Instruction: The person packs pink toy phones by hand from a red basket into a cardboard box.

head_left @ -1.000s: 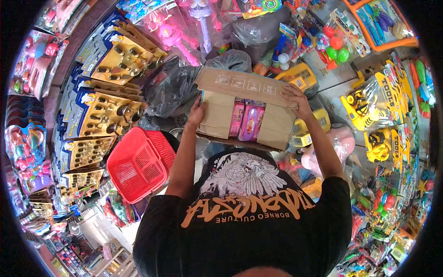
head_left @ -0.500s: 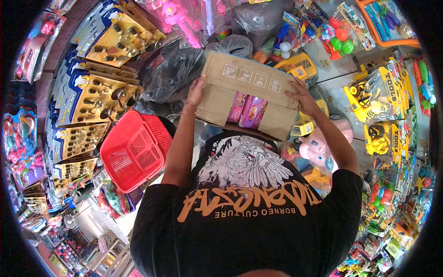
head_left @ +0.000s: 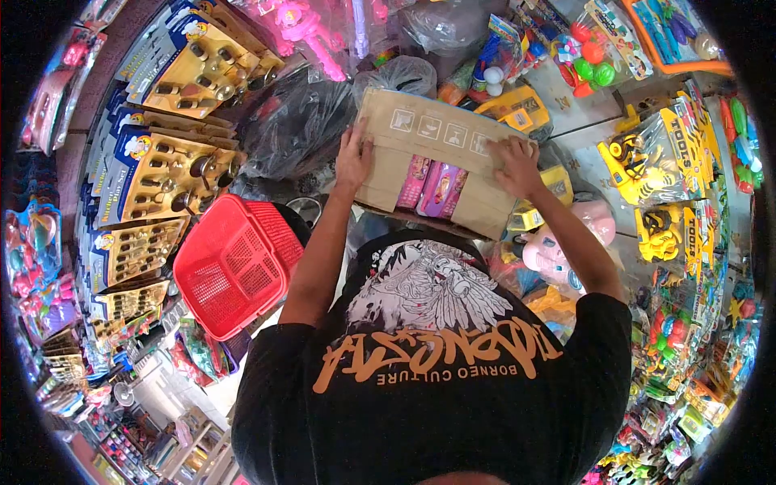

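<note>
A brown cardboard box lies before me, with printed handling icons along its far flap. Through a gap between its flaps, pink and purple packages show. My left hand grips the left side of the box, fingers over the flap. My right hand holds the box at its right side, bent fingers resting on the flap near the icons. Its thumb is hard to make out. Beside my left forearm stands a red plastic basket with perforated walls.
Carded kitchen play sets hang in rows at the left. Black plastic bags lie beyond the basket. To the right are yellow tool toys, a pink wrapped toy and several bagged toys. A pink packaged toy is at the top.
My right hand has shifted from the box's right edge inward onto the flap. My left hand has moved slightly, its fingers now further over the flap. The box has turned or tilted a little.
</note>
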`<state>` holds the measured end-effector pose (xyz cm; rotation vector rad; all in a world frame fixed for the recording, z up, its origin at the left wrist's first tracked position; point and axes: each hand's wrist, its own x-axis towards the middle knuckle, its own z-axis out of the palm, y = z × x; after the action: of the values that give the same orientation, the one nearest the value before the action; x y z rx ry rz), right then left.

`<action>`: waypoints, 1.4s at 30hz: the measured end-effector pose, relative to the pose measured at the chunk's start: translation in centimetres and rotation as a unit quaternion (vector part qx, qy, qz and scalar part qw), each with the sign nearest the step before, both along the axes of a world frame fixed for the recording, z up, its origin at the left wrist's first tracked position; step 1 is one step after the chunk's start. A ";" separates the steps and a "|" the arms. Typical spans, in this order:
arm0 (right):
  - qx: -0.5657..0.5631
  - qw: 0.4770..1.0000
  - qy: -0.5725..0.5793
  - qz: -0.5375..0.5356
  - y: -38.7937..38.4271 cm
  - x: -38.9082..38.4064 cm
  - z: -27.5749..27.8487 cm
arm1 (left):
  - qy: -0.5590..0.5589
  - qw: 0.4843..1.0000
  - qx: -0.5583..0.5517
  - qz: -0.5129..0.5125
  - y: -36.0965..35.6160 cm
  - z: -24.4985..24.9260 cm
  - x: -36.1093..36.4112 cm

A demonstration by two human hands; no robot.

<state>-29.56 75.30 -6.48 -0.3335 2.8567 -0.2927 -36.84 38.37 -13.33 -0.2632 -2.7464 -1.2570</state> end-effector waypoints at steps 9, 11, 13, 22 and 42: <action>0.000 0.990 0.124 -0.060 -6.8 2.6 -3.4 | 0.039 0.992 0.000 -0.117 -1.9 -0.6 -1.4; 0.011 0.991 0.124 -0.051 -7.2 3.3 -2.7 | 0.025 0.991 0.015 -0.131 -2.7 -0.6 -1.2; 0.013 0.991 0.126 -0.036 -7.1 3.4 -2.5 | 0.016 0.989 0.036 -0.145 -2.2 0.6 -1.3; -0.169 0.960 0.205 -0.083 -16.5 -2.4 -3.0 | -0.082 0.986 0.091 -0.117 -2.7 0.2 -1.3; 0.073 0.982 0.147 -0.092 -11.0 1.7 -4.1 | -0.037 0.990 0.040 -0.127 -2.9 0.5 -1.8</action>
<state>-27.89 64.27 -10.60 -0.0880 3.1842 -0.0688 -38.60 35.44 -12.87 -0.5867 -2.7840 -1.4609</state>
